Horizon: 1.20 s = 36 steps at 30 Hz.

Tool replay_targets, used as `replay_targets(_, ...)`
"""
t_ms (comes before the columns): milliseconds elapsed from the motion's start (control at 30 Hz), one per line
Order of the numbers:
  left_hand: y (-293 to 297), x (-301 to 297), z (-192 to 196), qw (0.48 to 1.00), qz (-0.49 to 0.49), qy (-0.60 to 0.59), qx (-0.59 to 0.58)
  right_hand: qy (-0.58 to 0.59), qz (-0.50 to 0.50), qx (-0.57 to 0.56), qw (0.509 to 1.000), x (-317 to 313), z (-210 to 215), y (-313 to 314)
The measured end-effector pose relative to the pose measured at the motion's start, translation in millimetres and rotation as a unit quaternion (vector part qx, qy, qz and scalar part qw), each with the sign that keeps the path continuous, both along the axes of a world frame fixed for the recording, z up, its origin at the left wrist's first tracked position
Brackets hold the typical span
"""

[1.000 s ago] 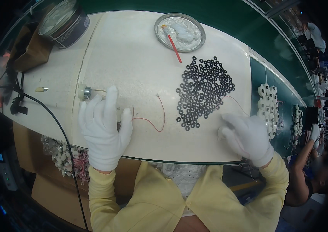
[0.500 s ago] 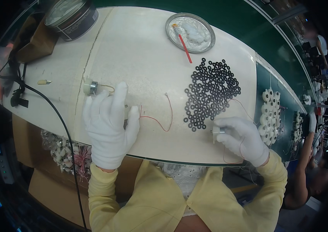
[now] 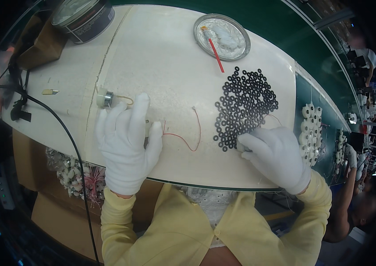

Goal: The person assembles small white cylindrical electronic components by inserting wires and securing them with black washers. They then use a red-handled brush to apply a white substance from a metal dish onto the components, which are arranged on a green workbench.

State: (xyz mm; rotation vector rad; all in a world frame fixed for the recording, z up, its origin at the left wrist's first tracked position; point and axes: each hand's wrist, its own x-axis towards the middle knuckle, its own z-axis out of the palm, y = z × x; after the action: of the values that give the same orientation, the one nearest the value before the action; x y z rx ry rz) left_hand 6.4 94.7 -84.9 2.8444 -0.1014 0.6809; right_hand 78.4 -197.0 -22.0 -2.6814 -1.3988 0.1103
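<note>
Right hand, moved to the black rings, pinches a part; left hand's grip we cannot tell; rings remain, white units beyond the surface's right edge seemingly done.

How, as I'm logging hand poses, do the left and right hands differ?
The left hand has its index finger extended; the right hand is curled. The left hand is near the white-and-metal cylinder; the right hand is near the black rings. Both are gloved in white.
</note>
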Motion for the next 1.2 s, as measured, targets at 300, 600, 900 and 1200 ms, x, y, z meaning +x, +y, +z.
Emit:
replay_targets(300, 0.2, -0.5, -1.5, 1.000, 0.001, -0.010, 0.002, -0.094, 0.064, -0.105, 0.988, -3.3, 16.9, 3.3)
replay_targets(600, -1.0, -0.2, -2.8, 1.000, -0.004, -0.011, 0.000, -0.121, 0.075, -0.133, 0.981, -15.0, 19.9, 2.3)
replay_targets(900, -0.5, -0.5, -2.7, 1.000, -0.008, -0.015, 0.009, -0.131, 0.064, -0.127, 0.981, -19.0, 9.5, -1.1)
replay_targets(1200, -0.9, -0.2, -6.4, 0.999, -0.002, -0.029, 0.013, -0.021, 0.003, -0.039, 0.999, -27.1, 6.0, -24.5)
